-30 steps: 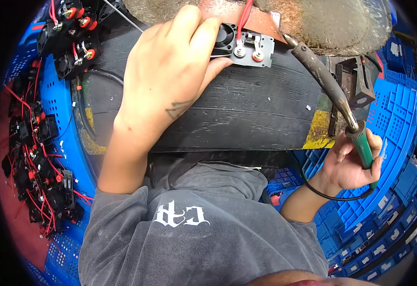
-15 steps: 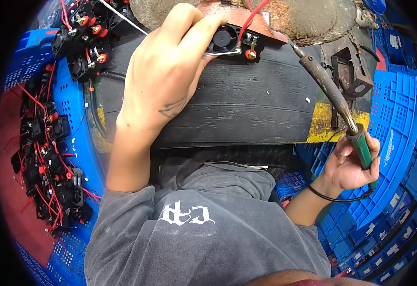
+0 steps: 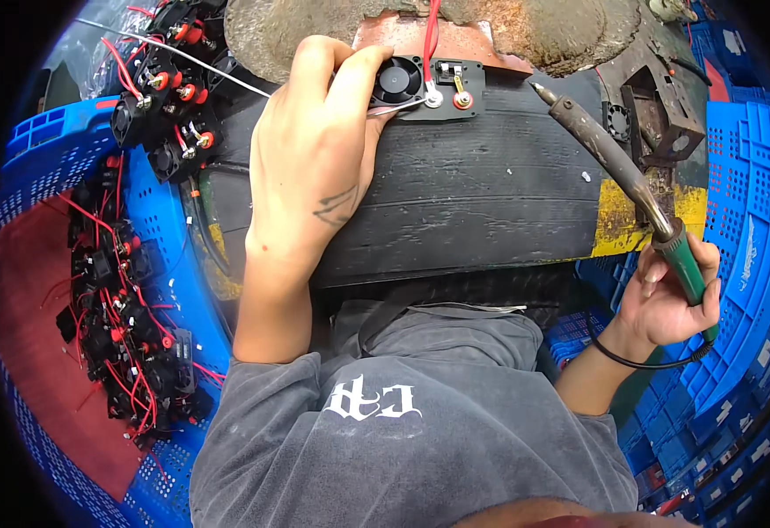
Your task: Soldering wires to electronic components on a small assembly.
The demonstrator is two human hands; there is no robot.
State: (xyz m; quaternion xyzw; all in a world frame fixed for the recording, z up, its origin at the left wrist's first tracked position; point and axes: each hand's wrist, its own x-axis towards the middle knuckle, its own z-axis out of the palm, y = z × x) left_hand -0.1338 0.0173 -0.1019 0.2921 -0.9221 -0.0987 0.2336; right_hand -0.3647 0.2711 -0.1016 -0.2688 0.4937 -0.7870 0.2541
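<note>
At the far side of the bench my left hand (image 3: 310,163) is closed on a small black fan module (image 3: 445,113). A thin silvery solder wire (image 3: 183,56) runs in from the upper left and passes under this hand; its end lies by the module's left terminal, where red wires (image 3: 431,48) join. The module's other terminal has a red ring and a brass tab. My right hand (image 3: 662,304) grips the green handle of a soldering iron (image 3: 609,158). Its tip points up and left, apart from the module, to its right.
Several fan modules with red wires (image 3: 161,97) lie at the bench's left end. More fill a blue crate (image 3: 59,141) below. A copper-coloured plate (image 3: 381,33) lies behind the module. A rusty metal bracket (image 3: 662,114) stands at right, near blue crates (image 3: 741,202).
The whole view has shifted, so most things sit farther right. The module in my left hand has turned, showing its face more squarely. The iron stays apart from it.
</note>
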